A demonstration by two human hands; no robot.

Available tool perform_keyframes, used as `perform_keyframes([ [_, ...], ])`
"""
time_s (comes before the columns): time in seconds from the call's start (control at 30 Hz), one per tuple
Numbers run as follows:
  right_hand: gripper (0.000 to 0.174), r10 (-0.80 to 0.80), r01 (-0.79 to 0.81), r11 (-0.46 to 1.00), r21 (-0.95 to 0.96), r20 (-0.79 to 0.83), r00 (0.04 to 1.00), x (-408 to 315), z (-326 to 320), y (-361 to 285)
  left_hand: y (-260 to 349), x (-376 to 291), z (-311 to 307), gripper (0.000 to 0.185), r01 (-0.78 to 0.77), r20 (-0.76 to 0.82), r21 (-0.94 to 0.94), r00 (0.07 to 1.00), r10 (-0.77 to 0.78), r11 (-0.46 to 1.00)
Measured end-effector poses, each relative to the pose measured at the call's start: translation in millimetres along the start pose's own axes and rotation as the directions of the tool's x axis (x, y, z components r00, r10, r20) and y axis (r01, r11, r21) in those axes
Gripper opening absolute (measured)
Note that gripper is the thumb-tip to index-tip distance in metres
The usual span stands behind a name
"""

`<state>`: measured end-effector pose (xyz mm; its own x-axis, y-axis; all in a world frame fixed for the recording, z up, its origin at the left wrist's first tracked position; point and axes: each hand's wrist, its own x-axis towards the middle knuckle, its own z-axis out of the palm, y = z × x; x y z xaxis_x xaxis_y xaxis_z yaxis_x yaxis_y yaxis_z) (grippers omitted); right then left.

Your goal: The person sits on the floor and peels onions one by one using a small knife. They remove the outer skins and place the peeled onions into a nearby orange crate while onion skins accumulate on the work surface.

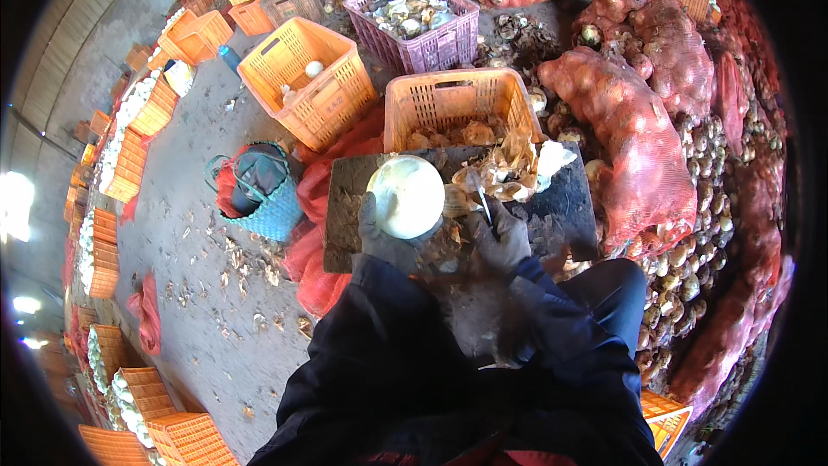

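Observation:
A large peeled white onion [406, 197] rests in my gloved left hand [386, 238], above the left part of a dark, dirty board [343, 217]. My gloved right hand [503, 243] is closed around a small knife [483, 199], its blade pointing away from me. Loose brown onion skins [501, 168] are heaped just beyond the blade, with a white peel piece [555, 162] at their right. Between my hands lies a smaller brown onion [457, 200], partly hidden. Behind the board, an orange plastic crate [462, 81] contains brown onions [479, 134].
An orange crate [310, 107] with a few white onions and a purple crate [414, 48] of peelings stand farther back. A blue woven basket [268, 220] sits at left. Full red mesh sacks [631, 136] and loose onions [679, 278] crowd the right. Crates of peeled onions [126, 162] line the far left.

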<state>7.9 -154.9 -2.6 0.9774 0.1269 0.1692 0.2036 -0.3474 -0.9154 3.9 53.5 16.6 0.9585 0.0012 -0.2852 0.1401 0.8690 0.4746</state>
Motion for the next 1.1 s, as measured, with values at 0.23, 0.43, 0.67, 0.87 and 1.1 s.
perform_keyframes([
  [0.23, 0.044, 0.173, -0.312, 0.657, 0.687, 0.265, 0.949, 4, 5, -23, -44, 25, -29, 0.087, -0.420, -0.086, 0.194, 0.893, 0.442, 0.886],
  [0.43, 0.037, 0.091, -0.260, 0.698, 0.667, 0.278, 0.956, -14, -11, -66, -19, 4, 0, 0.071, -0.258, 0.141, 0.182, 0.962, 0.235, 0.949],
  [0.67, 0.043, 0.047, -0.227, 0.794, 0.564, 0.315, 0.948, -12, -18, -91, -25, 1, 1, 0.051, -0.468, 0.332, 0.309, 0.869, 0.368, 0.828],
  [0.87, 0.047, -0.177, 0.175, 0.984, 0.024, 0.207, 0.962, -1, -27, -98, -20, 28, -30, 0.048, -0.235, 0.549, -0.158, 0.787, 0.282, 0.959],
  [1.1, 0.072, -0.543, 0.548, 0.721, -0.424, 0.146, 0.827, -5, 5, -62, -12, 44, -46, 0.050, -0.335, 0.360, 0.333, 0.909, 0.209, 0.881],
])
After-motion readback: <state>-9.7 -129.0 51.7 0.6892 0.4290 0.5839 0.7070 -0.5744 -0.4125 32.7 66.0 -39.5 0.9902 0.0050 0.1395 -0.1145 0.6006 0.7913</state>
